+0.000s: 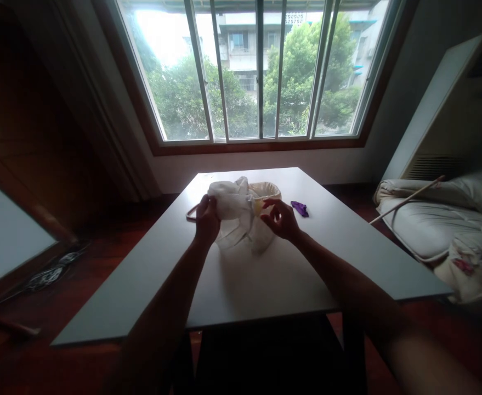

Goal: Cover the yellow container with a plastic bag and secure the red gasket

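Note:
A bunched, thin white bag-like sheet [230,203] is held up over the table, its loose, see-through folds hanging down. My left hand [208,219] is closed on the left end of this bundle. At its right side shows a small yellowish piece [259,207]. My right hand [282,218] is beside that piece with thumb and forefinger curled toward each other; what lies between the fingertips is too small to make out. Just behind the bundle stands a basket with a cream lining [267,190], partly covered by it.
On the white table [166,263], a crumpled purple item [300,209] lies right of my right hand. A thin-framed object [191,214] lies by my left hand, partly hidden. A cushioned seat [417,219] with a stick [405,201] stands to the right. A window is beyond the table.

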